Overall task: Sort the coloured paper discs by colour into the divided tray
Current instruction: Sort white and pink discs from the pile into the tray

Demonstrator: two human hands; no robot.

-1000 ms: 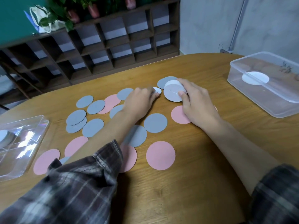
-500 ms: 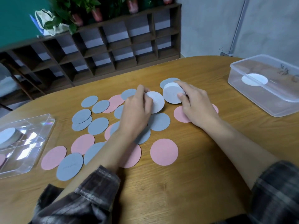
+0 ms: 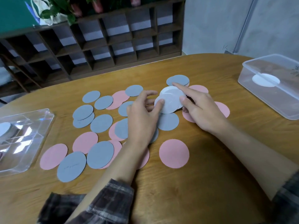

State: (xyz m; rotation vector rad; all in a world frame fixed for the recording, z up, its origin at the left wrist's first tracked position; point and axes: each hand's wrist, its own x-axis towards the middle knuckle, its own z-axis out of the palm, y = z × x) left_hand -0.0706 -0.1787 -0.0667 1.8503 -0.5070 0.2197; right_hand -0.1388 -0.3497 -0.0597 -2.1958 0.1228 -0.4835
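At the bench's (image 3: 210,188) left edge sits the divided tray (image 3: 43,126), with one white disc (image 3: 4,128) already in its far-left compartment. Grey discs (image 3: 100,155) and pink discs (image 3: 174,153) are strewn, partly overlapping, from beside the tray to the middle of the bench, none of them sorted yet.

The left hand (image 3: 142,117), which a second ago was pressing down on a loose white disc and then lifted it, has now carried it across to the white stack (image 3: 171,101). Its thumb lies on the top face at the stack's left rim and its fingers reach underneath, so it pinches the paper lightly. The right hand (image 3: 200,109) holds the same stack from the other side, thumb on top and forefinger stretched along the far rim. The stack hovers just above a grey disc near the middle of the bench.

So the whites appear gathered into one bundle. The likely next step is carrying it left to the tray compartment holding the white disc. A lidded plastic box (image 3: 275,97) stands at the right edge.
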